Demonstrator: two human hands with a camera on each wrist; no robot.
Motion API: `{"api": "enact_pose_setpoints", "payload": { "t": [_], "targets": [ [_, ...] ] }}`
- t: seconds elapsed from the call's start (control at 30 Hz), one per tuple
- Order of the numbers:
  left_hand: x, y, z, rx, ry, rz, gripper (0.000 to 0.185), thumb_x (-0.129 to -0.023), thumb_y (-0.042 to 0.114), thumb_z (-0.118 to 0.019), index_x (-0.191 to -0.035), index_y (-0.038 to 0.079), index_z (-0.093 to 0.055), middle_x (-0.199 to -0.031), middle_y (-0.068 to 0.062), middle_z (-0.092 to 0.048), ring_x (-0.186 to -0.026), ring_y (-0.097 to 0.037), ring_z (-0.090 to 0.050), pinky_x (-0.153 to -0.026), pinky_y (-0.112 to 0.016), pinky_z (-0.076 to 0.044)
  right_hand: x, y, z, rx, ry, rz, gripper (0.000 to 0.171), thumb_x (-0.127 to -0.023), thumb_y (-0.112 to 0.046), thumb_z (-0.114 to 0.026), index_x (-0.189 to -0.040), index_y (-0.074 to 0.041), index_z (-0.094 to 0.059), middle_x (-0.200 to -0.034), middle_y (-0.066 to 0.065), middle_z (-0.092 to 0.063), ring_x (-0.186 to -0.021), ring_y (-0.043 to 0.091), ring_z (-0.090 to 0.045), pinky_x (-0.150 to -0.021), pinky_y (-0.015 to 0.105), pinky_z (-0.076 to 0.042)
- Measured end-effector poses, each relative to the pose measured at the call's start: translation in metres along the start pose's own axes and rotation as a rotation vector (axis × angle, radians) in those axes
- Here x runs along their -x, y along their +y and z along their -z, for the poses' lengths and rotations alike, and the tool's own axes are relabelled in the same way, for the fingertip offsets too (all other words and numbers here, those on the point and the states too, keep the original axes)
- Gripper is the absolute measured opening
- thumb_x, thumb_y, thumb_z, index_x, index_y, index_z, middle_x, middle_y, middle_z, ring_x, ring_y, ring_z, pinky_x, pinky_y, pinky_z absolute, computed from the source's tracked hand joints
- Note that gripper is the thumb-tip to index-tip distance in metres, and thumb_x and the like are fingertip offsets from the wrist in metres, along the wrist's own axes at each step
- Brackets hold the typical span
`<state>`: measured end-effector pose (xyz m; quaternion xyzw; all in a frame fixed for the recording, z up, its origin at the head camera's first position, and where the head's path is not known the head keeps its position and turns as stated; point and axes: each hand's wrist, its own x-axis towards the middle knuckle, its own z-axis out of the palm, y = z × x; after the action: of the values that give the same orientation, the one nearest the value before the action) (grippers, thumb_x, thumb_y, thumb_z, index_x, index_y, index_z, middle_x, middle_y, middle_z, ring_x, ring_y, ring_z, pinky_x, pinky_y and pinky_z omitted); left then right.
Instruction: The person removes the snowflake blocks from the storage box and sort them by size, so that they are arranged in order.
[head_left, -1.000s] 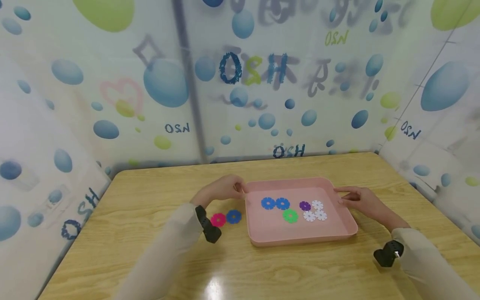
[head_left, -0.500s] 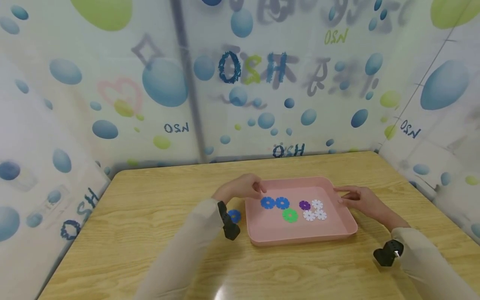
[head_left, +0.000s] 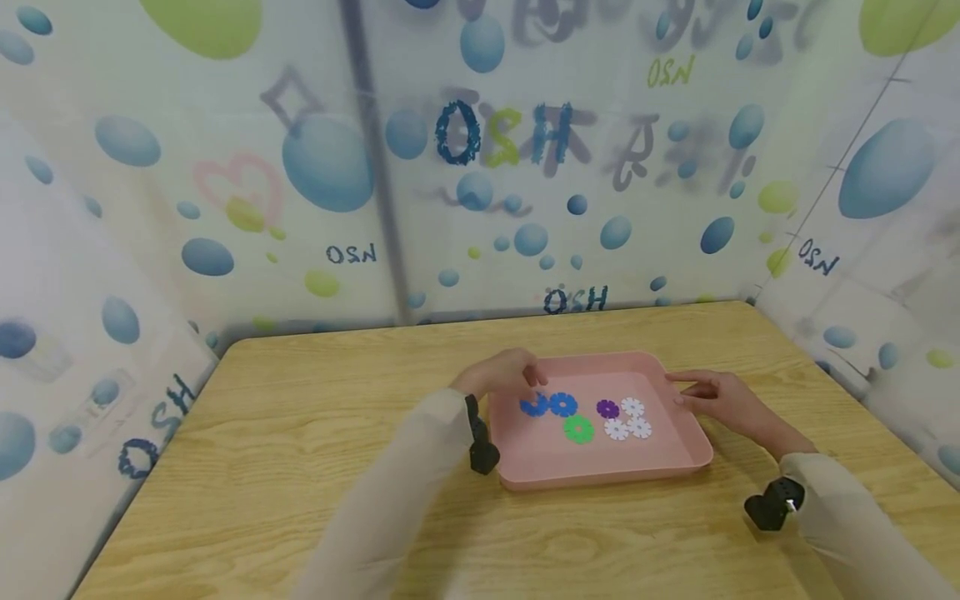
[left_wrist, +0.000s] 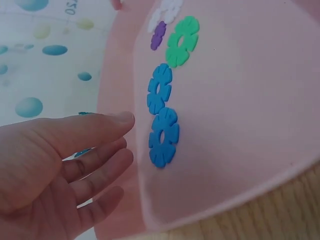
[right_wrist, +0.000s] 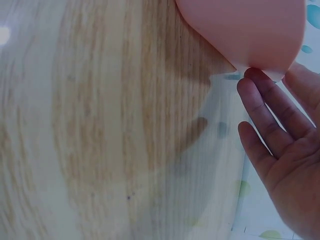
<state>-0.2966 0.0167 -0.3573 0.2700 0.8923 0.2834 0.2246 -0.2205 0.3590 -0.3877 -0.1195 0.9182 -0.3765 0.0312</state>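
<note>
A pink tray (head_left: 600, 462) rests on the table. Inside it lie two blue snowflake discs (head_left: 563, 405), a green disc (head_left: 578, 429), a purple disc (head_left: 608, 409) and three white discs (head_left: 639, 427). My left hand (head_left: 508, 373) hovers over the tray's left side, partly covering the leftmost blue disc (left_wrist: 164, 137). Its fingers are apart and hold nothing in the left wrist view. My right hand (head_left: 712, 398) grips the tray's right rim, thumb over the inner side. In the right wrist view the fingertips (right_wrist: 256, 75) meet the outer wall.
Under everything is a wooden table (head_left: 315, 417). A printed curtain (head_left: 480, 167) hangs close behind its far edge and along both sides. The black wrist cameras (head_left: 483, 446) sit on the sleeves.
My left hand has moved right from the tray's left edge to over the blue discs. The pink and blue discs on the table are now hidden behind the left arm. My right hand stays put.
</note>
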Motion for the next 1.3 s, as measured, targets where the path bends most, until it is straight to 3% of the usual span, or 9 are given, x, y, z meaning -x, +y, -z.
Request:
{"api": "enact_pose_setpoints", "payload": {
  "t": [0.17,0.4,0.77,1.3],
  "targets": [
    [-0.003,0.005,-0.002,-0.006,-0.006,0.035,0.027,-0.083,0.008,-0.069,-0.109,0.010,-0.065,-0.105,-0.003,-0.059,-0.097,-0.018,-0.052,-0.088,-0.034,-0.043,0.000,0.000,0.000,0.002,0.002,-0.008,0.046,-0.091,-0.020,-0.061,-0.129,0.004,-0.050,-0.112,0.025,-0.060,-0.089,0.019,-0.064,-0.073,0.032,-0.052],
    [-0.007,0.007,-0.003,-0.104,-0.019,0.064,0.026,-0.081,0.006,-0.071,-0.106,0.012,-0.065,-0.100,0.000,-0.056,-0.092,-0.016,-0.051,-0.084,-0.029,-0.043,-0.001,-0.002,0.000,0.009,0.003,0.017,0.045,-0.091,-0.017,-0.060,-0.128,0.006,-0.050,-0.113,0.027,-0.058,-0.091,0.027,-0.064,-0.073,0.033,-0.053],
    [-0.008,0.012,-0.006,-0.164,-0.066,0.093,0.032,-0.079,0.004,-0.072,-0.110,0.010,-0.065,-0.104,-0.002,-0.057,-0.092,-0.016,-0.051,-0.086,-0.029,-0.043,0.000,-0.003,-0.001,-0.006,0.005,-0.004,0.046,-0.091,-0.018,-0.061,-0.128,0.006,-0.050,-0.114,0.027,-0.058,-0.091,0.025,-0.064,-0.073,0.032,-0.052],
    [-0.007,0.010,-0.012,-0.245,-0.035,0.095,0.031,-0.078,0.008,-0.075,-0.106,0.015,-0.064,-0.106,0.000,-0.060,-0.094,-0.014,-0.053,-0.087,-0.032,-0.044,0.001,-0.003,-0.001,-0.022,-0.005,-0.010,0.046,-0.092,-0.018,-0.059,-0.129,0.006,-0.049,-0.109,0.025,-0.061,-0.089,0.022,-0.064,-0.073,0.032,-0.052]
  ]
}}
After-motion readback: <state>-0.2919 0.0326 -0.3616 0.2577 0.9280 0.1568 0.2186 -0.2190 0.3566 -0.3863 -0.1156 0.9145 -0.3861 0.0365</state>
